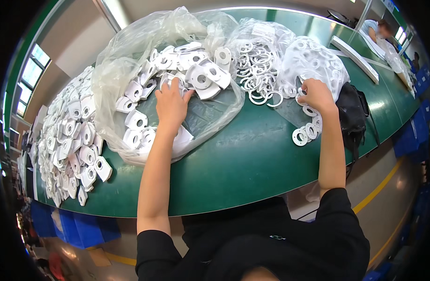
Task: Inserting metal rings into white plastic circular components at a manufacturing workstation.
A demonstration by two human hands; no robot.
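Long green table (243, 164), beige wall (79, 40), paned windows (31, 74) at left, grey floor (386, 203), yellow line (378, 187)

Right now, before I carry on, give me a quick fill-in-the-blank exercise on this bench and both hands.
1. The left hand is in the large plastic bag, at plates coloured ____.
2. The right hand is at rings, near a strapped bag coloured ____.
3. The tabletop is coloured ____.
4. The loose heap lies to the ____ of the large plastic bag.

Missing words: white; black; green; left.
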